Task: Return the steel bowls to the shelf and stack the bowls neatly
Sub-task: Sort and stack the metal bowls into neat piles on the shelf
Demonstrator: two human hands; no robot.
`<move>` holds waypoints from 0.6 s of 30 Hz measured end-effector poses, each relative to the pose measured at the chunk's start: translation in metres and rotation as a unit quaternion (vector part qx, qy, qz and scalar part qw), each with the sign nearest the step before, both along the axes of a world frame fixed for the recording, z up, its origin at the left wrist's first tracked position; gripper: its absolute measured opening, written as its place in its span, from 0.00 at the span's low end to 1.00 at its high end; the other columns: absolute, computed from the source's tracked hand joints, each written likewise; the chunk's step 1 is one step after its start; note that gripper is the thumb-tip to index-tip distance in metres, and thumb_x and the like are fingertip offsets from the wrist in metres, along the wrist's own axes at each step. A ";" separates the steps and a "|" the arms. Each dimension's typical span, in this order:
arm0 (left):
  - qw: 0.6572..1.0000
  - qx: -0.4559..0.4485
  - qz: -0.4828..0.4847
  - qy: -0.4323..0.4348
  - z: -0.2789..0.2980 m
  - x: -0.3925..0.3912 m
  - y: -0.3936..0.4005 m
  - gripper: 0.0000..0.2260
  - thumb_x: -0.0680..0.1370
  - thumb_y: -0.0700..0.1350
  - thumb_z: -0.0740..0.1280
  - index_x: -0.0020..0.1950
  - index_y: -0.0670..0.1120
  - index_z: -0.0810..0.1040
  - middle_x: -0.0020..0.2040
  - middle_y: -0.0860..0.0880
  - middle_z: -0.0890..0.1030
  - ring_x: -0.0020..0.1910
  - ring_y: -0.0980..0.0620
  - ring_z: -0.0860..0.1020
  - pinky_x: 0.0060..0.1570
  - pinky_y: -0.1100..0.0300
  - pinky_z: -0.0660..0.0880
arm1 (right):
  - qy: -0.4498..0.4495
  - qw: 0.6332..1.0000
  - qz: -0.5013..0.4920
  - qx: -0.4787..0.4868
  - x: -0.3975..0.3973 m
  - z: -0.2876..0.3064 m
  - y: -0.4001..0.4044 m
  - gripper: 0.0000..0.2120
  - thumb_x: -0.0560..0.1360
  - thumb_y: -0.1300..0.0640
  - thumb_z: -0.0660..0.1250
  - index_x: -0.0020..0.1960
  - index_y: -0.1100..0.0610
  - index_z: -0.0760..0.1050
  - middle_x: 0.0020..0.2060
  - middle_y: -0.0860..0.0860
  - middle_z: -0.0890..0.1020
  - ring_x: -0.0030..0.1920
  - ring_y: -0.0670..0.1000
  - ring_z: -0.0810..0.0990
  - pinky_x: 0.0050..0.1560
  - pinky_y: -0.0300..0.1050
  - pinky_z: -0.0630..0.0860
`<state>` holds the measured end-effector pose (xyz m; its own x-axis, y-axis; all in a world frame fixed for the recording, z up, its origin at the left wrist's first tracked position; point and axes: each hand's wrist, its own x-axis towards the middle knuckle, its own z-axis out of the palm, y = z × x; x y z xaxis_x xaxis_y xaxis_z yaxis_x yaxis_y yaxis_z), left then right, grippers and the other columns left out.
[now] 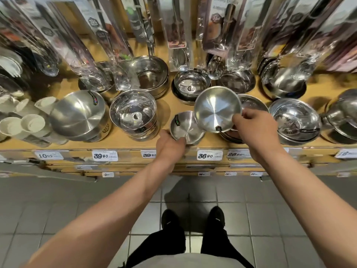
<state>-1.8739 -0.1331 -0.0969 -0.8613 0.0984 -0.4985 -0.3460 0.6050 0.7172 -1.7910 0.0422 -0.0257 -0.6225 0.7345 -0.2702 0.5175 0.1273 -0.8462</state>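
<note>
My left hand [170, 144] grips a small steel bowl [185, 128] by its near rim, tilted, just above the front of the wooden shelf [170, 107]. My right hand [253, 124] pinches the rim of a second, slightly wider steel bowl [217, 109], held tilted with its inside facing me, above and to the right of the first. The two bowls overlap at their edges. Behind the right hand sits a low stack of steel bowls [251, 103], partly hidden.
Stacks of steel bowls fill the shelf: a tilted one [77, 115], a deep stack [133, 113], others behind [191, 82] and at right [295, 118]. White cups [32, 122] lie at left. Packaged utensils [177, 31] hang above. Price tags [209, 155] line the shelf edge.
</note>
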 end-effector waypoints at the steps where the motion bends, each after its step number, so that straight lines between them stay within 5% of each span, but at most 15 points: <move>1: 1.000 -0.006 -0.003 0.009 0.000 -0.003 0.000 0.14 0.79 0.45 0.68 0.62 0.48 0.70 0.54 0.49 0.78 0.45 0.48 0.78 0.35 0.65 0.76 | 0.003 1.000 -0.012 -0.011 0.003 -0.002 0.002 0.16 0.66 0.51 0.66 0.38 0.65 0.79 0.40 0.65 0.83 0.47 0.69 0.83 0.51 0.69 0.82; 4: 0.999 -0.020 0.003 0.032 0.001 -0.008 -0.001 0.14 0.80 0.46 0.66 0.65 0.47 0.73 0.56 0.47 0.81 0.52 0.42 0.82 0.53 0.52 0.79 | 0.017 0.999 -0.028 -0.044 0.008 -0.008 0.004 0.13 0.72 0.58 0.69 0.38 0.69 0.78 0.42 0.67 0.84 0.40 0.60 0.87 0.47 0.65 0.85; 7: 0.999 -0.001 0.017 0.040 -0.001 -0.003 -0.001 0.18 0.79 0.51 0.71 0.63 0.45 0.69 0.58 0.46 0.78 0.53 0.46 0.77 0.51 0.57 0.73 | 0.016 0.998 -0.031 -0.056 0.007 -0.013 0.003 0.10 0.72 0.60 0.69 0.33 0.64 0.80 0.39 0.64 0.85 0.38 0.55 0.88 0.45 0.61 0.86; 10: 0.999 0.043 0.027 -0.015 -0.002 0.006 0.004 0.23 0.75 0.50 0.75 0.58 0.46 0.63 0.61 0.45 0.75 0.56 0.45 0.78 0.54 0.54 0.77 | 0.018 0.996 -0.030 -0.079 0.006 -0.017 0.002 0.16 0.73 0.63 0.69 0.27 0.57 0.78 0.31 0.56 0.83 0.36 0.54 0.88 0.47 0.66 0.85; 12: 0.997 0.055 0.044 -0.031 -0.003 0.005 0.007 0.21 0.76 0.46 0.74 0.59 0.46 0.63 0.61 0.44 0.77 0.55 0.43 0.81 0.54 0.51 0.80 | 0.017 0.996 -0.026 -0.082 0.006 -0.019 0.002 0.12 0.74 0.64 0.68 0.32 0.62 0.79 0.34 0.58 0.84 0.35 0.54 0.88 0.48 0.68 0.84; 15: 0.997 0.017 0.064 0.026 0.002 -0.004 0.005 0.14 0.78 0.43 0.70 0.58 0.46 0.67 0.56 0.45 0.79 0.51 0.45 0.80 0.46 0.56 0.74 | 0.019 0.996 -0.030 -0.083 0.006 -0.022 0.004 0.08 0.75 0.65 0.68 0.42 0.71 0.79 0.45 0.67 0.85 0.37 0.52 0.88 0.42 0.54 0.87; 18: 0.996 0.002 0.067 0.063 0.001 -0.004 -0.002 0.12 0.80 0.44 0.69 0.60 0.43 0.72 0.56 0.45 0.78 0.56 0.43 0.79 0.53 0.54 0.75 | 0.029 0.994 -0.048 -0.098 0.005 -0.022 0.007 0.08 0.76 0.65 0.68 0.44 0.72 0.79 0.47 0.67 0.84 0.41 0.53 0.87 0.39 0.44 0.84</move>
